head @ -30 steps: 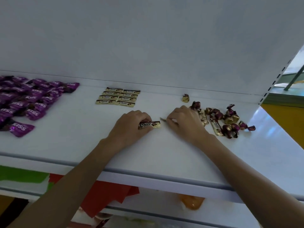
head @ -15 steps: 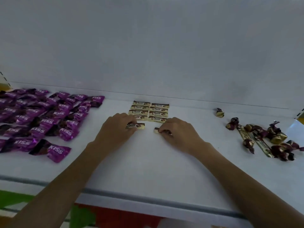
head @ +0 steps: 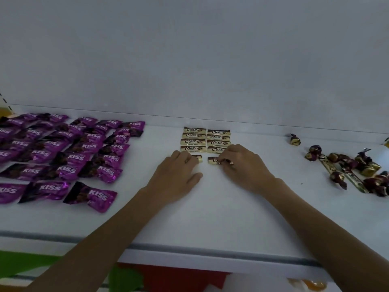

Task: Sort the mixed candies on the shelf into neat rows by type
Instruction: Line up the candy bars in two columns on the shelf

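Centre frame: left hand (head: 179,171) flat over left Choco bar (head: 198,159), right hand (head: 244,165) pinching right Choco bar (head: 213,160); both bars lie left-right, half hidden.

"KISS" in white capitals on the purple wrappers (head: 92,194) spread over the left end of the shelf (head: 210,218). "Choco" in dark script on the cream wrappers (head: 193,142) near the back edge, mid-shelf. Lettering on the long gold bars (head: 328,167) toward the right end, too blurred to read.
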`<action>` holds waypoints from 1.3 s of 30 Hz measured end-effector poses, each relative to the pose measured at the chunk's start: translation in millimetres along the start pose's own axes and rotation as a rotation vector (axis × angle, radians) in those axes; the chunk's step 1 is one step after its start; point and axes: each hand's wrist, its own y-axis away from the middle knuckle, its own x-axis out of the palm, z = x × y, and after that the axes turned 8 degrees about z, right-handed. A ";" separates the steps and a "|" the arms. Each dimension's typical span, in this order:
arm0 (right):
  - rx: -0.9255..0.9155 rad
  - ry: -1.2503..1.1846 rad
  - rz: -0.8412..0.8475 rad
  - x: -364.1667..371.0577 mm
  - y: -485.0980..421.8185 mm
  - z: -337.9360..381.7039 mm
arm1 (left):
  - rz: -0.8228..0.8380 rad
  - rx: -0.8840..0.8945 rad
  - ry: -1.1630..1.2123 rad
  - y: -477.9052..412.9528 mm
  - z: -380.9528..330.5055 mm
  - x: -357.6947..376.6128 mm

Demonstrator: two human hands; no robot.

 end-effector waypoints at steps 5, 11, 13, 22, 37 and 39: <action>0.065 0.006 -0.006 1.2 -1.7 4.9 | 0.018 0.002 -0.003 -6.9 2.2 4.3; 0.084 0.022 -0.009 3.5 -5.8 8.0 | 0.058 0.022 0.047 -8.2 4.1 0.3; 0.085 0.022 -0.011 3.2 -6.6 7.5 | 0.048 0.026 0.043 -8.2 3.9 -0.2; 0.089 -0.019 -0.074 -5.6 -1.0 -1.3 | -0.059 0.083 0.071 -13.2 -2.2 -1.9; 0.357 0.052 -0.186 -72.4 109.6 -148.1 | 0.058 0.311 0.197 -99.0 -177.1 19.8; 0.380 0.065 -0.202 -78.9 120.2 -168.4 | 0.064 0.319 0.201 -112.5 -199.5 23.0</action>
